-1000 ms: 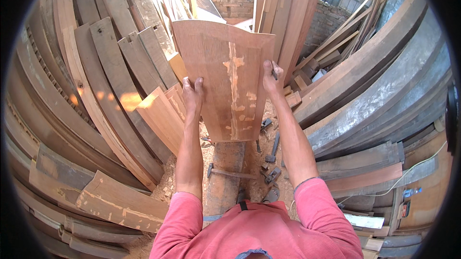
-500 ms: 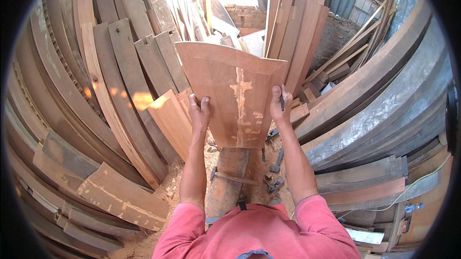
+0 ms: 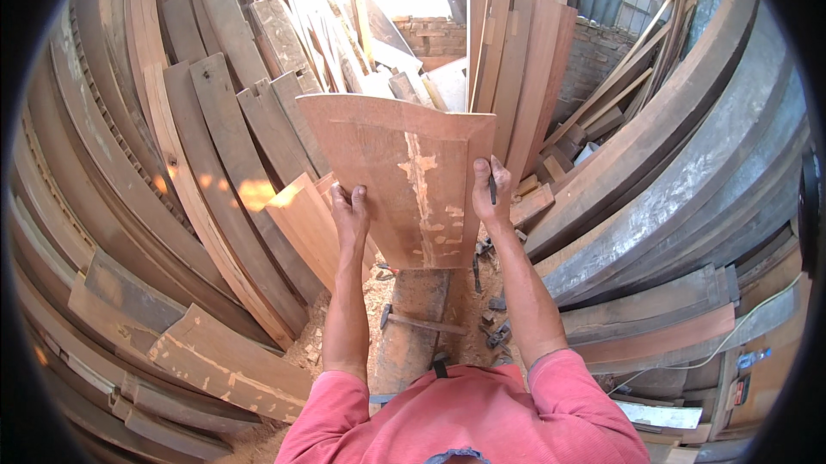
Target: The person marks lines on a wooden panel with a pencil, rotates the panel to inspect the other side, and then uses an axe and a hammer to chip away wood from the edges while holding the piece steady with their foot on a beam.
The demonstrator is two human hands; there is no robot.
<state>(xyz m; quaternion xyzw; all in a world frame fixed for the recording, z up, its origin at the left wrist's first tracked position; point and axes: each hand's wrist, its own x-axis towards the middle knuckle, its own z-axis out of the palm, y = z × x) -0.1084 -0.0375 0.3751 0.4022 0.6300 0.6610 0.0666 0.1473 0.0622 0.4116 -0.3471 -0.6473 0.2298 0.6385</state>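
Observation:
A brown wooden panel [image 3: 370, 163] with a curved top edge is held up in front of me, tilted. Pale filler-like patches run in a line down its face. My left hand [image 3: 349, 210] grips its left edge, thumb on the near face. On the opposite edge, my right hand [image 3: 492, 193] is closed round the wood. A thin dark stick [image 3: 493, 190], perhaps a pencil, is also tucked in the right hand. Most of the fingers are hidden behind the panel. Below its lower edge lies a narrow wooden bench [image 3: 416, 309] with a hammer [image 3: 422, 321] across it.
Long boards [image 3: 215, 137] lean in rows on the left, and more thick planks [image 3: 654, 180] stack up on the right. Upright planks [image 3: 533, 68] stand behind the panel. Dark tools [image 3: 497, 332] and wood shavings lie beside the bench. A pale cable [image 3: 731, 335] hangs at the right.
The panel has shifted slightly left and down in the picture, with both hands still gripping its edges. The view has also shifted a little.

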